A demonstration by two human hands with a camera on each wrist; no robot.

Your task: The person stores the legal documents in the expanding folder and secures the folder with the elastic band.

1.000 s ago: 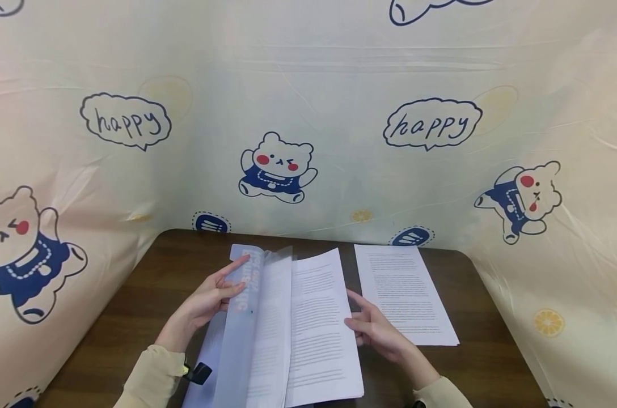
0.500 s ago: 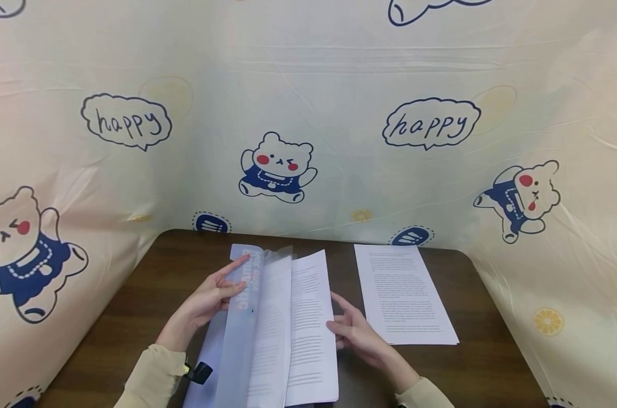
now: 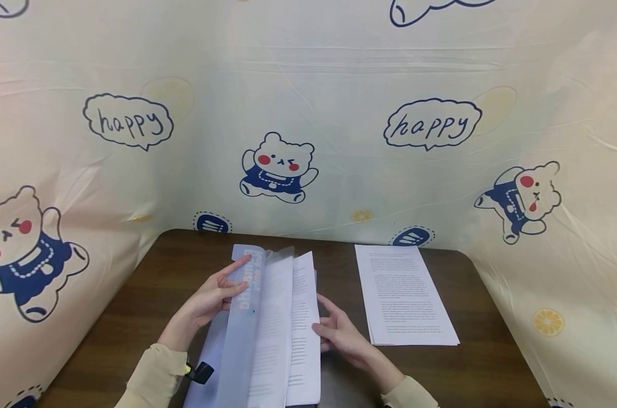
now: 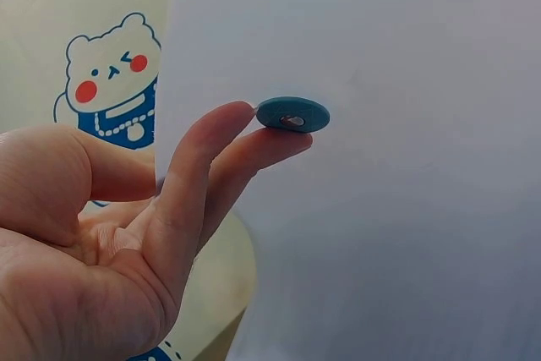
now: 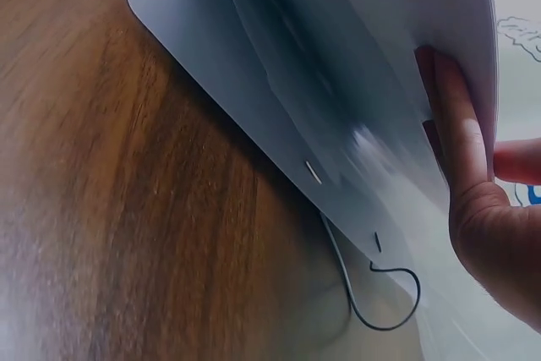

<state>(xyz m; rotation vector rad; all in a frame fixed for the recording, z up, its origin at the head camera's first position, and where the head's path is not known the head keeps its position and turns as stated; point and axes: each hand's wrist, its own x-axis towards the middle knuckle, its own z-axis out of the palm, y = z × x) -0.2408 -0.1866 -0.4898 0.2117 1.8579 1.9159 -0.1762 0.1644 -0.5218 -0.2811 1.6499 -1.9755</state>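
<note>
Pages of printed text stick out of the open bluish plastic folder on the wooden table before you, and your right hand pinches their right edge between thumb and fingers. Your left hand holds the folder's cover raised, fingertips at its teal button. A dark cord loops from the folder's edge. Beyond your right hand, a printed stack lies flat.
</note>
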